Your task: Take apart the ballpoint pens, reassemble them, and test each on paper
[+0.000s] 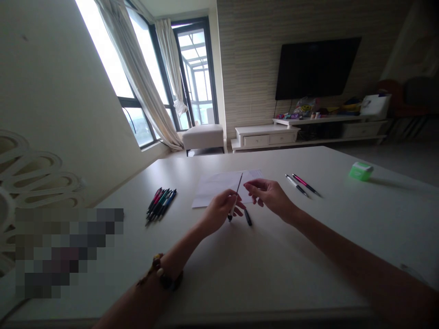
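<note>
My left hand (222, 205) is closed around a white pen barrel (232, 211) with a dark end, held at a slant over the table. A thin dark refill (240, 182) sticks up out of the barrel. Close to the refill's tip, my right hand (265, 191) has thumb and forefinger pinched together; whatever is between them is too small to make out. Just below the hands, a black pen part (248, 217) lies on the white table (274, 265). Sheets of white paper (209, 185) lie flat behind my hands.
Several pens (160, 204) lie bunched on the left. Right of my hands rest a white pen (297, 185) and a pink and black pen (306, 184). A green and white box (361, 171) stands at the far right. Past the table are a stool (203, 136) and a TV cabinet (265, 137).
</note>
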A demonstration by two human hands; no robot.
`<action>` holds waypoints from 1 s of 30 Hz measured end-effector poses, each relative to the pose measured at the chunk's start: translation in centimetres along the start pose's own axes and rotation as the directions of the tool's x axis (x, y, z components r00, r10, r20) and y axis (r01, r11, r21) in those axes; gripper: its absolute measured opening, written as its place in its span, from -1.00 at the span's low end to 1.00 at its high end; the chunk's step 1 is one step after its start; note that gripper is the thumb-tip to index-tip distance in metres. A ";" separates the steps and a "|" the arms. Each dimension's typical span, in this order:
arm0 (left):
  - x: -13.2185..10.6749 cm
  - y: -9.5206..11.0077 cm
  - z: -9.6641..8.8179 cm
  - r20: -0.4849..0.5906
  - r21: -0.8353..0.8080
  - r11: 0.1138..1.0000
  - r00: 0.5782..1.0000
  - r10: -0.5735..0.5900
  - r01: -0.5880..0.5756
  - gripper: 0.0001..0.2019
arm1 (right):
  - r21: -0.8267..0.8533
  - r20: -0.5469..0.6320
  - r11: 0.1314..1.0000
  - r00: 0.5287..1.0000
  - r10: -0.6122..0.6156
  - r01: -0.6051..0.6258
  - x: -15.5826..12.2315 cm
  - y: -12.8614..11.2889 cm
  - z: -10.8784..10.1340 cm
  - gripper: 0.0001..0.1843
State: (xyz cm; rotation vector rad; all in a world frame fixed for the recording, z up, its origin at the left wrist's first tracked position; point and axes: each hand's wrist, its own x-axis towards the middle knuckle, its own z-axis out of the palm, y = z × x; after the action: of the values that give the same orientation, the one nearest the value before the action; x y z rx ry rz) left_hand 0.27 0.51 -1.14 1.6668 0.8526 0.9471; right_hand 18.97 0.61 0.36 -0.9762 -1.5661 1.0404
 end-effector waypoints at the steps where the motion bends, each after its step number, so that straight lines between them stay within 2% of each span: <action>1: -0.1 0.1 0.1 0.026 -0.009 1.000 1.000 0.006 -0.005 -0.69 | 0.036 0.001 0.999 1.000 0.000 0.000 -0.1 -0.3 0.2 -0.52; 7: -0.8 1.5 0.7 0.141 0.010 1.000 0.990 -0.002 0.001 -0.68 | 0.083 -0.026 0.996 0.999 -0.020 0.022 -0.5 -0.5 0.9 -0.59; 11: -0.8 1.7 0.7 0.137 0.054 0.998 0.990 0.029 -0.036 -0.71 | 0.090 0.018 0.996 1.000 -0.002 0.000 -0.6 -0.5 1.3 -0.61; 14: -0.6 1.4 0.7 0.110 0.091 0.996 0.994 0.009 -0.019 -0.73 | 0.157 -0.103 0.987 0.995 -0.011 0.027 -0.3 -1.1 0.6 -0.65; 17: -0.3 1.2 0.7 0.054 0.116 0.993 0.999 -0.009 0.003 -0.75 | 0.184 -0.252 0.982 0.968 0.002 0.046 0.3 -1.2 -1.2 -0.71; 18: -0.3 1.2 0.6 0.025 0.116 0.993 1.000 -0.007 0.004 -0.76 | 0.142 -0.244 0.990 0.969 0.039 -0.004 0.5 -1.0 -1.8 -0.73; 20: -0.1 1.1 0.5 -0.033 0.099 0.995 0.999 0.003 0.001 -0.76 | -0.026 -0.099 0.985 0.981 0.165 -0.168 0.7 -0.2 -2.5 -0.75; 22: 0.0 1.1 0.3 -0.074 0.067 0.998 0.997 0.011 -0.007 -0.75 | -0.236 0.091 0.922 0.938 0.334 -0.306 0.7 0.8 -2.7 -0.74; 24: 0.1 1.0 0.2 -0.096 0.042 0.999 0.995 0.013 -0.009 -0.74 | -0.378 0.172 0.861 0.888 0.426 -0.340 0.6 1.5 -2.5 -0.69; 26: 0.2 1.0 0.1 -0.099 0.023 1.000 0.995 0.008 -0.005 -0.74 | -0.406 0.183 0.855 0.887 0.423 -0.324 0.5 1.6 -2.3 -0.64; 30: 0.0 1.1 0.2 -0.061 -0.026 1.000 0.998 -0.010 0.008 -0.72 | -0.240 0.160 0.950 0.957 0.241 -0.199 0.3 0.2 -2.0 -0.60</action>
State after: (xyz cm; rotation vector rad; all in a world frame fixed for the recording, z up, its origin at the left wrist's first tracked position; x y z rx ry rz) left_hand 0.54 0.21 -0.10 1.6180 0.8844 1.0028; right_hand 20.92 1.29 0.55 -1.2604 -1.7869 1.1561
